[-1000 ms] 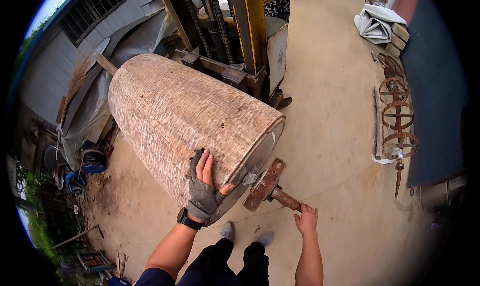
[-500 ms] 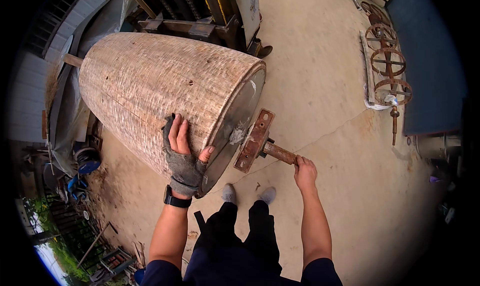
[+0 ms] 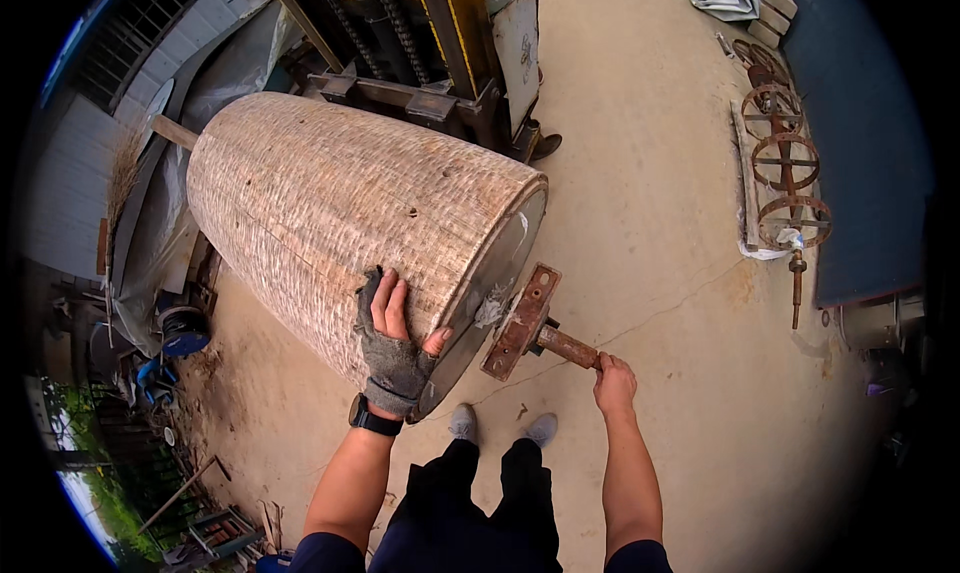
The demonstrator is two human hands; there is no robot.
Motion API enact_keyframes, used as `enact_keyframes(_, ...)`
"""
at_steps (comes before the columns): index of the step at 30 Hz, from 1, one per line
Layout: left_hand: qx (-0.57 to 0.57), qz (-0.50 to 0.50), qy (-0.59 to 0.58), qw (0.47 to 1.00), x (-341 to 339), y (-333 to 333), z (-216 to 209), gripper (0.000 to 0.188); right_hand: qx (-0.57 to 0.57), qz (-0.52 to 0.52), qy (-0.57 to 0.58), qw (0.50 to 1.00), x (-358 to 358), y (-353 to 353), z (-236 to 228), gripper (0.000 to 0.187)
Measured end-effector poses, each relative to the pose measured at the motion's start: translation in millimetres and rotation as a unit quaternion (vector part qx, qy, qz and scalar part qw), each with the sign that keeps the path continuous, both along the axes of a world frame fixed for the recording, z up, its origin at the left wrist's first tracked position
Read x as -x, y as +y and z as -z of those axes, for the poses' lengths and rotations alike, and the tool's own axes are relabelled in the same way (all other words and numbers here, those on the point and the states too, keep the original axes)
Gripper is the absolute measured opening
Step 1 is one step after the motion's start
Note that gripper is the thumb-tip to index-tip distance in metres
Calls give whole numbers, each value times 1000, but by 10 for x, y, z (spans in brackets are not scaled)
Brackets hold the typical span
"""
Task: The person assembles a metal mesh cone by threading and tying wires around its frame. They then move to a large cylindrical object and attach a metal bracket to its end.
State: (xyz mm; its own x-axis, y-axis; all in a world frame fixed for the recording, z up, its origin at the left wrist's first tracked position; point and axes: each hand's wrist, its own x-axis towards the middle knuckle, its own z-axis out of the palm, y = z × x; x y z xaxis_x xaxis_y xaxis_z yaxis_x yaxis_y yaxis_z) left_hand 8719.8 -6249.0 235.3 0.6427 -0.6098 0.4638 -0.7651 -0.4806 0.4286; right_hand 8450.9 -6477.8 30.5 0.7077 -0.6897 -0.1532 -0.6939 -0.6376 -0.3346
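Observation:
A big wooden-looking roller (image 3: 350,203) with a rough, chipped brown surface lies on its side before me and to the left. My left hand (image 3: 392,348), in a grey fingerless glove, rests on its side near the flat end, with the fingers stretched along the surface and the thumb apart. From that end sticks out a rusty shaft (image 3: 570,347), with a rusty drilled plate (image 3: 521,322) set across it. My bare right hand (image 3: 614,385) is closed round the shaft's outer tip.
Just behind the roller stands a forklift mast (image 3: 455,48) with chains. Rusty spoked rings on a long shaft (image 3: 786,163) lie at the right beside a dark blue panel (image 3: 860,153). A cable reel (image 3: 185,331) and scrap line the left side.
The whole scene sits a little lower and further right as my view shifts. Both hands keep their places on the roller and the shaft.

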Motion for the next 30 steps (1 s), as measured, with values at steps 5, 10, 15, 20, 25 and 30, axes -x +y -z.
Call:
enact_keyframes(5, -37, -10, 5, 999, -33, -21, -52, 75, -46, -17, 68, 997, -13, -35, -24, 28)
enact_keyframes(10, -37, -9, 1, 999, 9, 21, 17, 73, -20, -18, 60, 998, -6, 13, 26, 27)
enact_keyframes(15, -10, -17, 11, 1000, 38, -49, 20, 71, -17, -20, 65, 998, 24, -8, 114, 39)
enact_keyframes(20, -19, -28, 13, 999, 54, -49, -1, 70, 19, -41, 30, 999, 39, 30, 61, 29)
enact_keyframes(25, -5, -22, 1, 1000, 36, -53, 30, 71, 9, -42, 31, 999, 22, 11, 71, 31)
enact_keyframes(30, -26, -29, -17, 999, 33, -49, 31, 72, 5, -41, 26, 999, 28, 4, 63, 29)
